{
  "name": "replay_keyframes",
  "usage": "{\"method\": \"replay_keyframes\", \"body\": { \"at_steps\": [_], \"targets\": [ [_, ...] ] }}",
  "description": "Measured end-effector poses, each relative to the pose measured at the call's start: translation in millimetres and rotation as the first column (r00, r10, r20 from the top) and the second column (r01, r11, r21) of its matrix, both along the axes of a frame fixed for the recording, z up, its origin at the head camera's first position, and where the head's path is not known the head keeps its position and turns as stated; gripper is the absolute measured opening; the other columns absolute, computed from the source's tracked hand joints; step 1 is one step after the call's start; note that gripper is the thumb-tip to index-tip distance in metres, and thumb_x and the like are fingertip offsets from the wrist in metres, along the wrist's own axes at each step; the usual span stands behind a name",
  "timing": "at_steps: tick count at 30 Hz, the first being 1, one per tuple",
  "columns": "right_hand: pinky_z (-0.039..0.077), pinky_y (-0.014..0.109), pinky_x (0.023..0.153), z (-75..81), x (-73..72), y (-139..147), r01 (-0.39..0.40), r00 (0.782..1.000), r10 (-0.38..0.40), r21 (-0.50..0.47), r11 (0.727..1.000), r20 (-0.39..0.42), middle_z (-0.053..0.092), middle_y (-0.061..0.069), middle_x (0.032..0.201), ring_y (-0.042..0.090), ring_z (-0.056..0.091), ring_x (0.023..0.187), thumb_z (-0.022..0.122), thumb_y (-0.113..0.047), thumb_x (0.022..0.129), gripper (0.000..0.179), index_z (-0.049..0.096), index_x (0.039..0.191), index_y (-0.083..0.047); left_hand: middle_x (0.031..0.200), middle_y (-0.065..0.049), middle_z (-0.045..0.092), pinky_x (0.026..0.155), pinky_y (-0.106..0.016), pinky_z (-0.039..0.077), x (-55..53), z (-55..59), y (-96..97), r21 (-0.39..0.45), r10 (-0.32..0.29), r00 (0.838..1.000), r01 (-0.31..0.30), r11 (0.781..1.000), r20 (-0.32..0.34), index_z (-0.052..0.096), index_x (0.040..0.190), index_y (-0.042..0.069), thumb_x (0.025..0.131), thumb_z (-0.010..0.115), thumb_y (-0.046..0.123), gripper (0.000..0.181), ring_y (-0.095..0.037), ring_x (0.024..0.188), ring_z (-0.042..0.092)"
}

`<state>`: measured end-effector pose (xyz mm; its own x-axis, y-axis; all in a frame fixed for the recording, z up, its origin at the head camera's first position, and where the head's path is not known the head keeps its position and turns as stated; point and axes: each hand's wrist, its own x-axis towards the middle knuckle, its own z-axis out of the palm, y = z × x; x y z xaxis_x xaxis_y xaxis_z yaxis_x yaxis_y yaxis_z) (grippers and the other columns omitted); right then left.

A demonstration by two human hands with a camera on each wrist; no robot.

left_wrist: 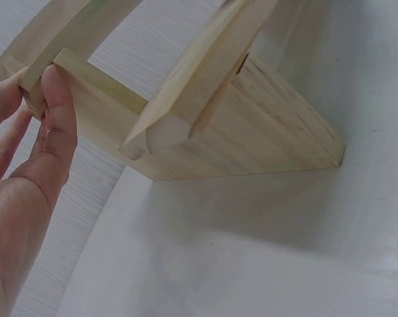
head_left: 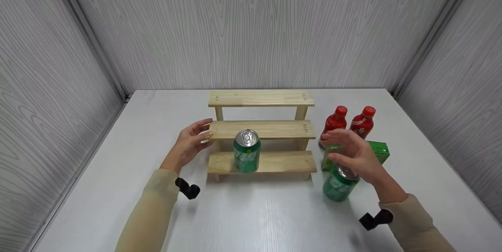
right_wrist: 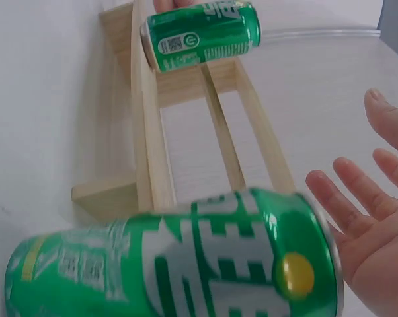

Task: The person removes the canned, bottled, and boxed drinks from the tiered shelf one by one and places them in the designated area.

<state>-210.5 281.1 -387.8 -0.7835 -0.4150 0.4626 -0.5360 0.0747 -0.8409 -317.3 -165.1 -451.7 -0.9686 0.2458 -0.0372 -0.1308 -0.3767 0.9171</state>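
Note:
My left hand [head_left: 191,142] pinches the left end of the middle board of a three-step wooden shelf [head_left: 261,129]; in the left wrist view its thumb and fingers [left_wrist: 59,109] lie on either side of the board end. A green soda can [head_left: 247,154] stands upright on the bottom step, left of its middle. Over at the right, my right hand [head_left: 359,154] hovers above a second green soda can [head_left: 340,184] on the table. In the right wrist view that can [right_wrist: 179,257] fills the foreground, and the hand's fingers are spread with nothing between them.
Two red bottles [head_left: 362,122] stand behind my right hand, right of the shelf. A green box [head_left: 378,151] sits in front of them, partly hidden by the hand. Grey wood-grain panels [head_left: 259,28] enclose the white table [head_left: 251,216] at the back and sides.

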Motion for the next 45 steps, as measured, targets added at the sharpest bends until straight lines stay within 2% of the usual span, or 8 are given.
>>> {"method": "replay_keyframes", "body": {
  "at_steps": [9,16,21,28,34,40,45],
  "targets": [
    [0.049,0.042,0.086,3.7,-2.0,-29,-0.011,1.0,0.011,0.015,1.0,-0.001,0.052,0.023,0.125,0.044,0.049,0.11,0.064,0.01,0.081,0.05,0.045,0.127,0.003,0.12,-0.013,0.047,0.071,-0.03,0.053,-1.4,0.6,-0.7,0.003,0.009,1.0,-0.009,1.0,0.011,0.045,0.134,0.002,0.081,0.068,-0.004,0.058,-0.019,0.089,0.058],
    [0.048,0.045,0.086,0.6,-6.2,-51,-0.029,0.999,0.029,0.037,0.999,-0.016,0.054,0.018,0.126,0.035,0.053,0.112,0.067,0.004,0.081,0.051,0.044,0.127,0.004,0.119,-0.013,0.048,0.07,-0.03,0.053,-1.7,1.9,-0.4,0.001,0.014,1.0,-0.014,1.0,0.008,0.046,0.134,0.001,0.08,0.069,-0.004,0.058,-0.019,0.088,0.059],
    [0.046,0.046,0.089,-3.7,-8.0,-68,-0.055,0.998,0.055,0.021,0.998,0.04,0.053,0.021,0.126,0.038,0.051,0.113,0.067,0.002,0.082,0.052,0.042,0.128,0.006,0.121,-0.014,0.047,0.071,-0.03,0.052,-1.9,2.7,-0.9,-0.007,0.003,1.0,-0.003,1.0,0.002,0.043,0.135,0.0,0.08,0.069,-0.004,0.061,-0.02,0.089,0.058],
    [0.042,0.051,0.092,-11.7,-11.9,-90,-0.092,0.987,0.093,-0.015,0.996,0.135,0.05,0.024,0.128,0.038,0.05,0.116,0.065,0.006,0.083,0.051,0.042,0.129,0.003,0.122,-0.014,0.046,0.074,-0.03,0.053,-2.6,3.9,-2.1,-0.068,0.008,1.0,-0.009,0.998,-0.02,0.044,0.134,0.0,0.08,0.069,-0.002,0.06,-0.02,0.09,0.058],
    [0.04,0.057,0.092,-10.7,-10.5,-106,-0.112,0.98,0.11,0.003,0.994,0.168,0.048,0.028,0.128,0.041,0.047,0.117,0.064,0.007,0.083,0.052,0.039,0.129,0.007,0.124,-0.014,0.046,0.077,-0.032,0.052,-1.8,4.1,-2.0,-0.113,0.01,1.0,-0.009,0.994,0.001,0.046,0.134,0.002,0.078,0.073,0.002,0.061,-0.021,0.094,0.058],
    [0.045,0.047,0.09,-5.6,-10.9,-119,-0.126,0.975,0.12,0.018,0.992,0.188,0.046,0.031,0.127,0.046,0.046,0.115,0.064,0.003,0.085,0.049,0.041,0.128,0.007,0.126,-0.015,0.045,0.079,-0.032,0.052,-2.3,6.0,-2.4,-0.138,0.004,1.0,-0.004,0.99,0.001,0.047,0.132,0.002,0.079,0.073,0.003,0.06,-0.021,0.096,0.057],
    [0.04,0.053,0.093,-11.6,-17.1,-125,-0.119,0.976,0.113,0.022,0.993,0.183,0.047,0.03,0.127,0.047,0.047,0.113,0.063,0.004,0.085,0.049,0.04,0.128,0.008,0.127,-0.016,0.045,0.08,-0.032,0.051,-2.7,7.7,-2.0,-0.142,-0.003,1.0,0.003,0.99,-0.001,0.047,0.132,0.002,0.08,0.071,0.003,0.057,-0.021,0.097,0.057]
  ]
}}
